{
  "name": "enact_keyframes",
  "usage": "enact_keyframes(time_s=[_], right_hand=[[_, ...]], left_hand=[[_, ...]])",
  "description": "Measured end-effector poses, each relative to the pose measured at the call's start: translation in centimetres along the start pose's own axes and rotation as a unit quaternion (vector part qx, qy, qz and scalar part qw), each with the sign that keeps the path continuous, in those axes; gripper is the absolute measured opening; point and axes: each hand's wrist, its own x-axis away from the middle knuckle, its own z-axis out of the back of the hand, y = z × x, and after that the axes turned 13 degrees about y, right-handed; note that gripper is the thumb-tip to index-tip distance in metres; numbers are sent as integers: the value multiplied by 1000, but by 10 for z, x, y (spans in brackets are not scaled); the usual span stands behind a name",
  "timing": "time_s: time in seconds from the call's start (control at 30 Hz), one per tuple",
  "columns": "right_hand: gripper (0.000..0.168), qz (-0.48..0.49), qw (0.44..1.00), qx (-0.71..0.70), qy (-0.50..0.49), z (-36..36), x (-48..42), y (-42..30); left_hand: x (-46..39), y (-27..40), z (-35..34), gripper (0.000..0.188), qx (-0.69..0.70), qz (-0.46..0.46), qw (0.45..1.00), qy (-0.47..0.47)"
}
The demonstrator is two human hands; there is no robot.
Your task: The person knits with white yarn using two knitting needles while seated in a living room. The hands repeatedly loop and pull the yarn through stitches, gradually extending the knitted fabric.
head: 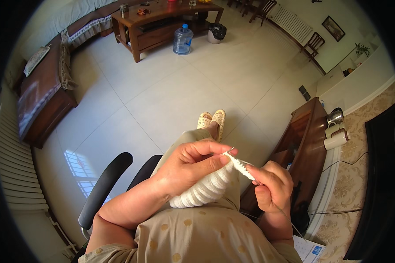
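Note:
A ribbed piece of white knitting (202, 191) hangs over my lap, its top edge gathered along a thin knitting needle. Between thumb and forefinger, my left hand (192, 161) pinches the upper left end of that edge, where a thin needle tip (230, 150) pokes out. My right hand (274, 185) grips the other end of the stitches and the needle there. From below the right hand a thin grey cord or needle shaft (289, 221) runs down to the right. The left hand covers part of the knitting.
Black chair armrest (106, 189) stands by my left elbow. A wooden cabinet (302, 141) with jugs (336, 139) is at right. Ahead are a wooden coffee table (171, 23), a blue water bottle (183, 41) and a lined bin (216, 33). Papers (307, 251) lie near my right elbow.

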Motion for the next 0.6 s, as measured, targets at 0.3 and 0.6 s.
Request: enact_keyframes(time_s=[0.3, 0.6], right_hand=[[28, 35, 998, 49, -25, 3, -3, -4], [28, 60, 989, 132, -11, -4, -3, -10]], left_hand=[[-1, -7, 1, 21, -13, -61, 998, -5], [1, -9, -5, 16, 51, -10, 998, 17]])
